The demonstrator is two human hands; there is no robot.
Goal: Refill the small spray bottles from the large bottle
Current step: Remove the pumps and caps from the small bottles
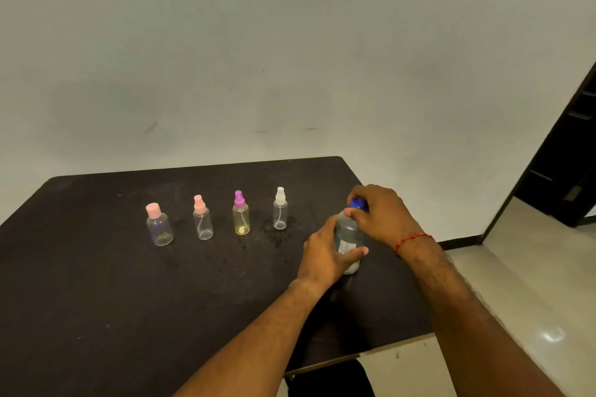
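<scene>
Head view: left hand wraps the large bottle upright on the counter; right hand, arched from above, pinches its blue cap.

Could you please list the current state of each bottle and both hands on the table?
Large bottle: upright, blue cap on.
Left hand: grip around its body.
Right hand: grip on the cap.
Four small bottles: upright, capped, standing in a row.

A dark table stands against a scuffed pale wall, doorway at right
</scene>
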